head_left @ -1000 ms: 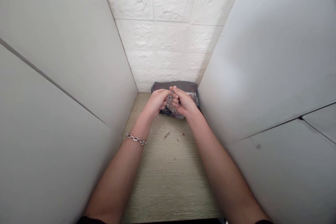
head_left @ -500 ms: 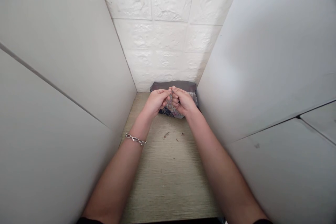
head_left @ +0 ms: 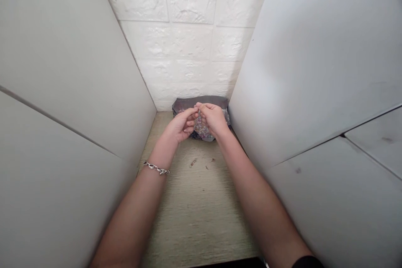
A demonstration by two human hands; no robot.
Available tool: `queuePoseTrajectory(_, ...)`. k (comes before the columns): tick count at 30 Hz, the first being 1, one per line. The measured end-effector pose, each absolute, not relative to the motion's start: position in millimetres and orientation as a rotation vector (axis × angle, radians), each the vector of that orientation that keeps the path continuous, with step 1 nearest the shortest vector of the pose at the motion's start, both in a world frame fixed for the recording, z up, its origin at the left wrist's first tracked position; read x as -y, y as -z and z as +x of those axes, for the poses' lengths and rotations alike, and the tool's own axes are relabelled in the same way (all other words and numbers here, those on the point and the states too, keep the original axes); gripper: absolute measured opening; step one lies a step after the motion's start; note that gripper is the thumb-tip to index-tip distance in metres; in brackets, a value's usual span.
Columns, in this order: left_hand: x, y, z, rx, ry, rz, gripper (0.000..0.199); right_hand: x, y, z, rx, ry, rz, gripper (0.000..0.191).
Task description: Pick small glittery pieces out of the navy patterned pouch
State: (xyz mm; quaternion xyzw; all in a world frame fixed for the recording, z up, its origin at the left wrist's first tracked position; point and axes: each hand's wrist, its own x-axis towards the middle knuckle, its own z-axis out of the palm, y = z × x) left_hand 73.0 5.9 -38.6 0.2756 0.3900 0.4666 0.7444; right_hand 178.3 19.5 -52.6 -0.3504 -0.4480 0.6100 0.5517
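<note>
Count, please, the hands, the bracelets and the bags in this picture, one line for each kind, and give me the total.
Hands: 2 (left hand, right hand)
Bracelet: 1
Bag: 1
Total: 4

Not counted: the beads in the bag, too small to number.

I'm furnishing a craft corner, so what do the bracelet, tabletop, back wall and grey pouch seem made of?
Bracelet: probably polished metal; its silvery links glint.
Tabletop: wood or wood-look laminate, fairly matt; fine streaks run across it.
Back wall: perhaps painted brick or moulded panels, glossy white; its rough blocks catch the light.
Grey pouch: perhaps plastic or coated cloth, dull; its rim looks thin and flexible.
</note>
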Motion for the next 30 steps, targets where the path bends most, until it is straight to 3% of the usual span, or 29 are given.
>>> queuePoseTrajectory(9,-3.3,33.5,73.6,-0.822,-0.995,0.601,0.012,-21.2,53.0,180.5,1.000,-1.444,-0.864,0.022)
queuePoseTrajectory(18,-3.4,40.2,74.8,-0.813,-1.031,0.699,0.011,-24.0,57.0,176.8,0.561,-1.800,-0.697,0.010)
queuePoseTrajectory(22,-4.5,42.0,74.5,-0.813,-1.033,0.675,0.015,-27.4,60.3,181.6,0.346,-1.821,-0.738,0.020)
queuePoseTrajectory(26,-4.9,42.0,74.6,-0.822,-1.035,0.683,0.019,-30.3,64.6,182.5,0.248,-1.750,-0.756,0.014)
queuePoseTrajectory(30,-3.5,40.8,75.5,-0.827,-1.027,0.687,0.018,-31.0,67.8,178.1,0.275,-1.708,-0.753,0.020)
